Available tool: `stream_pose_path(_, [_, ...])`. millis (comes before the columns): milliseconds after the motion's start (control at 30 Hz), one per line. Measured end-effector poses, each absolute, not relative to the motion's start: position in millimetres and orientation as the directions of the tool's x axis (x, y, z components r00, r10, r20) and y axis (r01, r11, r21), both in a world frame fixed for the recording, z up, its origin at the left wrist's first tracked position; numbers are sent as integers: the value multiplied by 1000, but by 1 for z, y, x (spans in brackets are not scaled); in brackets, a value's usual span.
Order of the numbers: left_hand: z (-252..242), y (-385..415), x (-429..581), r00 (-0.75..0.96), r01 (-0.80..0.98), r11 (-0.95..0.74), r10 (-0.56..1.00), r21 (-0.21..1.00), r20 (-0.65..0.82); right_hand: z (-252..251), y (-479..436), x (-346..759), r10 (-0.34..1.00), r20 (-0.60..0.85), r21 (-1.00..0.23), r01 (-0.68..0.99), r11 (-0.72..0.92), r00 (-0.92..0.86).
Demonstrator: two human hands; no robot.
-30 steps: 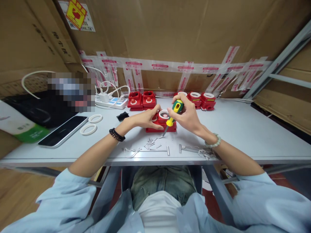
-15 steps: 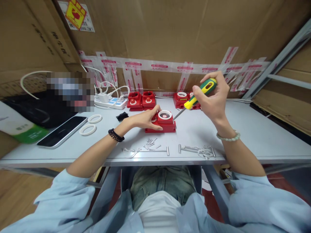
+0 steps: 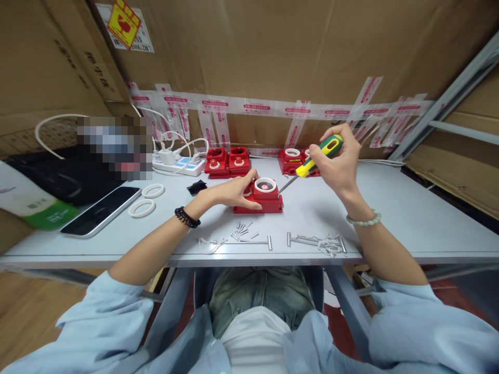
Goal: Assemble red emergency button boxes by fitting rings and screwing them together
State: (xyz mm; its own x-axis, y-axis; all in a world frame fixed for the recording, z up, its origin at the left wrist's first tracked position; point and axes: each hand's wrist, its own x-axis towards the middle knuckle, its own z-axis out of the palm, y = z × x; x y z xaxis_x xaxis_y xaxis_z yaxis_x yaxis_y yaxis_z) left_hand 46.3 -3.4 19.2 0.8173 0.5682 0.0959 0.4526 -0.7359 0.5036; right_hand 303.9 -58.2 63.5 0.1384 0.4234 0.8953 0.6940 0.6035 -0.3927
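On the table lies a red box (image 3: 268,204) with a white ring (image 3: 265,185) around a round opening on its top. My left hand (image 3: 234,192) grips its left side, thumb in front and fingers behind. A yellow and green screwdriver (image 3: 317,157) is held slantwise by its handle in my right hand (image 3: 340,162). Its tip meets the right side of the red box; whether a screw sits there is too small to tell. Several loose screws (image 3: 242,230) lie in front of the box, close to metal T-shaped rods (image 3: 249,242) with white cord.
Behind stand red boxes at the left (image 3: 226,165) and right (image 3: 289,162). A white power strip (image 3: 179,164) with cables, two white rings (image 3: 142,208), a phone (image 3: 100,212) and a black scrap (image 3: 197,187) are to the left. Cardboard (image 3: 273,52) walls the back.
My right hand and the screwdriver handle have dropped slightly and shifted a little left, with the tip still at the box. My left hand keeps its hold on the red box.
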Motion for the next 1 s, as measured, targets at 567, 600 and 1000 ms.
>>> stream_pose_path(567, [19, -3, 46, 812, 469, -731, 578, 496, 84, 66, -67, 296, 489, 854, -469, 673, 572, 180])
stream_pose_path(600, [19, -3, 46, 811, 466, -731, 578, 499, 88, 66, -68, 295, 496, 850, -474, 671, 570, 178])
stream_pose_path(1000, [20, -4, 46, 821, 448, -729, 565, 517, 85, 70, -78, 274, 511, 856, -309, 719, 622, -74])
